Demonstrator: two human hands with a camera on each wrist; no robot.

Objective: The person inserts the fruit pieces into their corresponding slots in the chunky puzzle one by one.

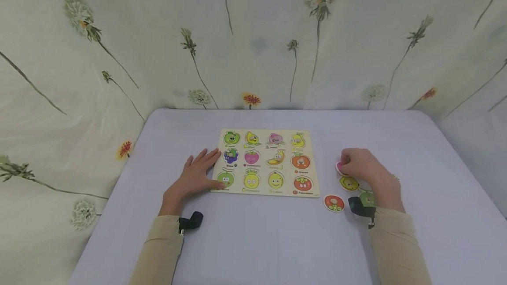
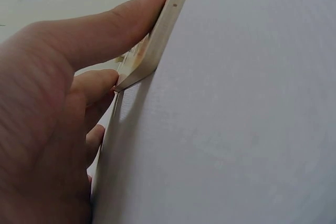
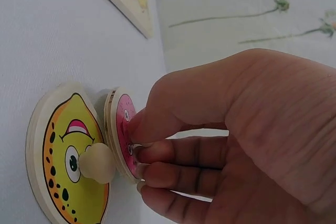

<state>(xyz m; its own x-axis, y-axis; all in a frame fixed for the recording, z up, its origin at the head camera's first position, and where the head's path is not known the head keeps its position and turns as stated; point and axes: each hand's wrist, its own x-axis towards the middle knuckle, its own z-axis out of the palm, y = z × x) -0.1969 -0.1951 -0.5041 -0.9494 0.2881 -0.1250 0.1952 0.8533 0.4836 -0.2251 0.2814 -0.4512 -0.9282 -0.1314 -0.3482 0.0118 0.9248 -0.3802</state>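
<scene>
My left hand (image 1: 194, 178) rests at the left edge of a wooden fruit puzzle board (image 1: 288, 175), fingers spread. In the left wrist view its thumb (image 2: 113, 30) lies on the board's edge, with the other fingers along the side. To the right of the board, my right hand (image 1: 368, 166) pinches a round pink strawberry puzzle piece (image 3: 124, 129) between thumb and fingertips. The piece stands tilted beside a lemon piece (image 3: 65, 169) with a wooden knob. The pinching fingers hide its middle.
A red persimmon piece (image 1: 334, 203) lies near the board's lower right corner. Under the right wrist sits a green piece (image 1: 367, 198), partly hidden by the wrist camera. Knobbed fruit pieces sit in the board's upper rows. A flowered curtain (image 1: 253, 47) hangs behind the white table (image 1: 253, 241).
</scene>
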